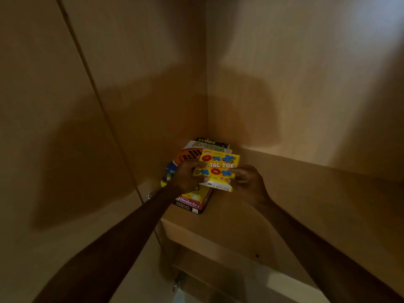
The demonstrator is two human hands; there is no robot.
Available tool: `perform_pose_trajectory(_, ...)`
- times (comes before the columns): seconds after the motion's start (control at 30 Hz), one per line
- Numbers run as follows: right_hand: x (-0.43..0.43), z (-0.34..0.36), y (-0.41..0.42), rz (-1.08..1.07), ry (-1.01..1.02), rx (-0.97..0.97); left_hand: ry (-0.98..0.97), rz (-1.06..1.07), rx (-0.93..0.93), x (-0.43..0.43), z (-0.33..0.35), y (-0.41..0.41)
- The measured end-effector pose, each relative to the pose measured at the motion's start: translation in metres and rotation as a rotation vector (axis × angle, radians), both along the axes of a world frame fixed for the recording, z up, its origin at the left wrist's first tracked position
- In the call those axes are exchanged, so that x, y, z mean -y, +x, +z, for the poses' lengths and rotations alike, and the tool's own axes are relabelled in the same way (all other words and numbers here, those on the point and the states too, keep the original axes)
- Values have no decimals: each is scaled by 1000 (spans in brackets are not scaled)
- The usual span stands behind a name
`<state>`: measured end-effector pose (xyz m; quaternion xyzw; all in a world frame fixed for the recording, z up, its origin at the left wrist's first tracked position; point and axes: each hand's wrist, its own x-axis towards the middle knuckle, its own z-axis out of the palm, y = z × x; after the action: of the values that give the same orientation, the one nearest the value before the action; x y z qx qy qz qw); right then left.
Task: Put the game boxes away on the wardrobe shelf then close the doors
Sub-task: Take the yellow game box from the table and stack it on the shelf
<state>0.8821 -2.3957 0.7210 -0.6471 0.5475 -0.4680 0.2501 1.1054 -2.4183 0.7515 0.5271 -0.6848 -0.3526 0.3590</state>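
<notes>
A yellow tic tac toe box [218,169] with red rings and blue crosses lies on top of a stack of game boxes in the left corner of the wardrobe shelf [273,206]. My left hand [188,176] grips its left edge and my right hand [249,182] grips its right edge. Beneath it lies a red and yellow box [196,203], and behind it a Brainvita box [207,146] and a dark Ludo box [205,140]. An orange board picture and coloured bits show at the stack's left side.
The open wardrobe door [54,127] stands to the left, with a hinge [150,196] at shelf height. The wardrobe back wall [295,84] is beige. The shelf runs off to the right. A lower shelf [218,278] shows below.
</notes>
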Motion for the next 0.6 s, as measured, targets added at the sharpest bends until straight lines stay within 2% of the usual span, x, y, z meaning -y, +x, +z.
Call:
perform_pose_trajectory(0.07,9,0,14,38,11,-31,-84,53,129,13,-2,12)
perform_pose_trajectory(0.17,27,-1,34,81,-26,-102,-278,196,455,18,-2,29)
perform_pose_trajectory(0.3,40,6,61,129,47,-265,-313,188,739,5,-3,50)
perform_pose_trajectory(0.47,42,12,85,132,24,-493,-195,171,901,0,-10,60)
perform_pose_trajectory(0.6,39,16,93,102,71,-604,-137,157,915,0,-12,60)
